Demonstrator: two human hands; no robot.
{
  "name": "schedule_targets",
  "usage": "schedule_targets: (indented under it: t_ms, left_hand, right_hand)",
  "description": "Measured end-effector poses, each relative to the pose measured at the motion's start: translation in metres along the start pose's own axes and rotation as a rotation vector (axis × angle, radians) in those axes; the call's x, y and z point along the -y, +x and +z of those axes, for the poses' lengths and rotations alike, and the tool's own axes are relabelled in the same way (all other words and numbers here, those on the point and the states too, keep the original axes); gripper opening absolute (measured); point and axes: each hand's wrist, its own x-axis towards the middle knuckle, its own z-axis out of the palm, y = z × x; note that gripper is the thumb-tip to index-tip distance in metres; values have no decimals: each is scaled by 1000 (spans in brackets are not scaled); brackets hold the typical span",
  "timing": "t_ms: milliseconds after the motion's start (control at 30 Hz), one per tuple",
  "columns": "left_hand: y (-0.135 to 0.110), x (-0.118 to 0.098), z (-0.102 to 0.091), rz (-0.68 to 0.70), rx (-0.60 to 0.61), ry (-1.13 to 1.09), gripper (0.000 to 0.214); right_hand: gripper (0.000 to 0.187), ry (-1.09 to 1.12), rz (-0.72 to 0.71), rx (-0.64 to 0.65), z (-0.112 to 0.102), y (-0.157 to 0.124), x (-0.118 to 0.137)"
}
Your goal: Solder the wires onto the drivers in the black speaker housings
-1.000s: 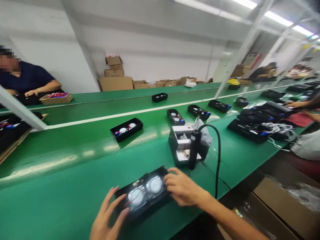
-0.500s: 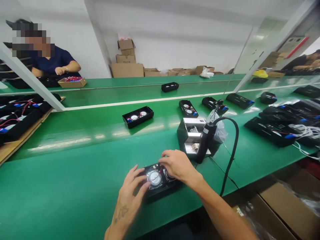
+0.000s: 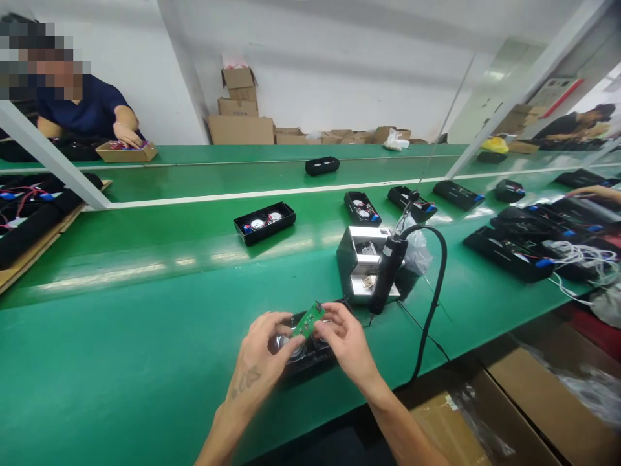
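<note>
Between my two hands a small green circuit board (image 3: 309, 321) is held tilted above a black speaker housing (image 3: 310, 366). My left hand (image 3: 264, 346) pinches the board's lower left end between thumb and fingers. At its upper right end, the fingers and thumb of my right hand (image 3: 342, 333) grip the edge. The housing lies on the green bench below, with a round silver speaker (image 3: 294, 349) partly showing under the board. My hands and the board cover much of the housing's inside.
Just beyond my right hand stand a screw feeder box (image 3: 361, 265) and a black electric screwdriver (image 3: 388, 272) with its cable. Other speaker housings (image 3: 264, 223) lie on the green bench. Cartons (image 3: 548, 401) are below the bench at right. A co-worker (image 3: 82, 110) reaches into a small box at far left.
The green circuit board has come up out of the housing into both hands. My right hand has turned and lowered slightly. The co-worker's hand has moved into the small box.
</note>
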Motion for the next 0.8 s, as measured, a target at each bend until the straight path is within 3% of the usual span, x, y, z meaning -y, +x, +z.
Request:
schedule_targets:
  t_ms: [100, 200, 333, 433, 500, 600, 800]
  left_hand:
    - [-3, 6, -6, 163, 69, 26, 46]
    - [-5, 11, -15, 144, 59, -13, 30]
    - [-10, 13, -18, 104, 4, -49, 18]
    - [-18, 13, -16, 209, -5, 43, 24]
    - [-25, 13, -16, 282, 39, 148, 24]
    - [-32, 13, -16, 358, 110, 311, 44]
    - [-33, 12, -1, 409, 167, 509, 49]
  right_hand:
    - [34, -3, 26, 56, 3, 4, 8]
    - [36, -106, -36, 195, -4, 9, 18]
    - [38, -548, -370, 490, -21, 14, 32]
    - [34, -962, -648, 603, -25, 12, 39]
    - [27, -1219, -726, 681, -23, 9, 41]
    - [21, -1397, -714, 800, -15, 3, 39]
    - [28, -1451, -626, 893, -12, 1, 37]
